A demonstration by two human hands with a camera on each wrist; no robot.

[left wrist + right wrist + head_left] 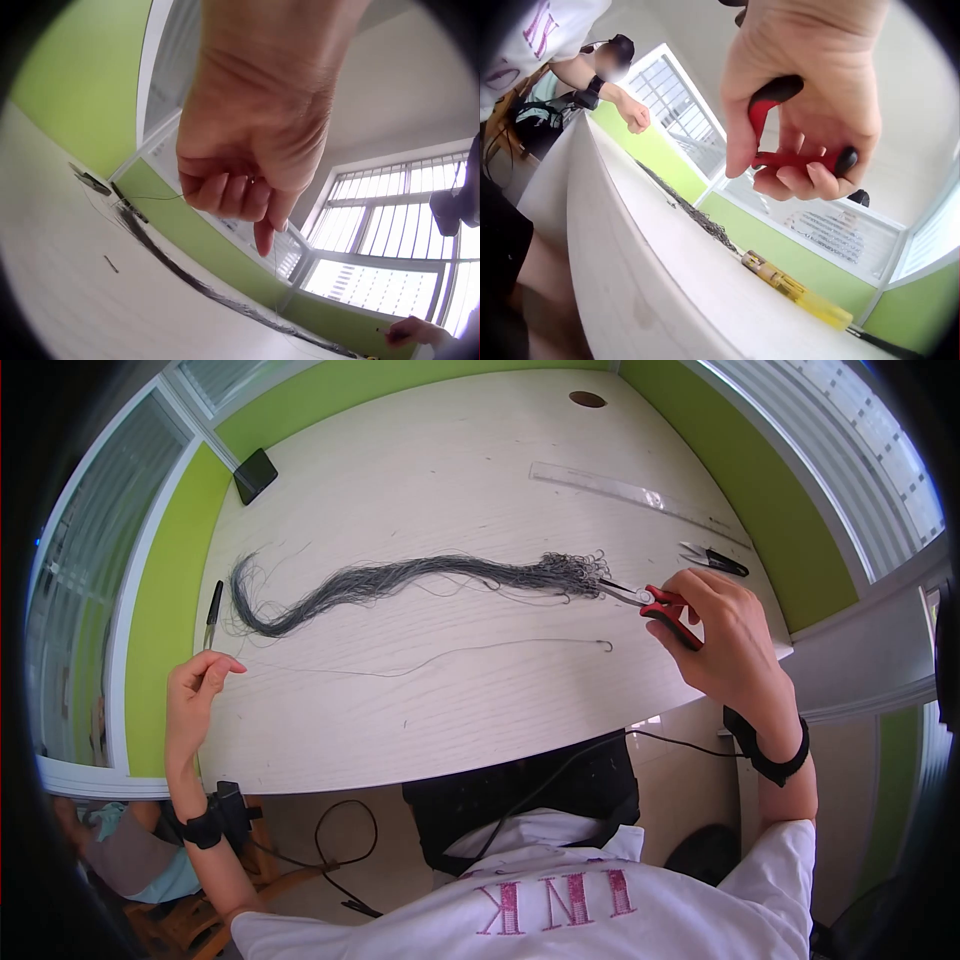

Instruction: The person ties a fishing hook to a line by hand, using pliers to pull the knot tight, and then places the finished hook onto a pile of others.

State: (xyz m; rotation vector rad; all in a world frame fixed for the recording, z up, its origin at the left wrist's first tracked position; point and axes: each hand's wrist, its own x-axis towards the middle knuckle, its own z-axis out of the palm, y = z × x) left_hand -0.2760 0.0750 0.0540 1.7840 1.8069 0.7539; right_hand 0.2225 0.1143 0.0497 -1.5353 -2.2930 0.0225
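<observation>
My left hand (198,695) is at the left side of the table, its fingers curled in and its thumb and forefinger pinching a thin fishing line (395,674). That line runs rightward over the tabletop to a single fish hook (607,647). In the left wrist view, the line also trails from the curled fingers (225,196). My right hand (725,630) grips red-and-black pliers (680,630), whose tips are at the right end of a cluster of hooks (572,573). From the cluster a long bundle of dark lines (380,580) stretches leftward.
Thread snips (715,558) and a clear ruler (640,500) lie at the right. A black-handled tool (215,605) and a black box (255,476) are by the left partition. In the right wrist view, a translucent yellow tool (795,289) lies near the hooks. Another person sits lower left.
</observation>
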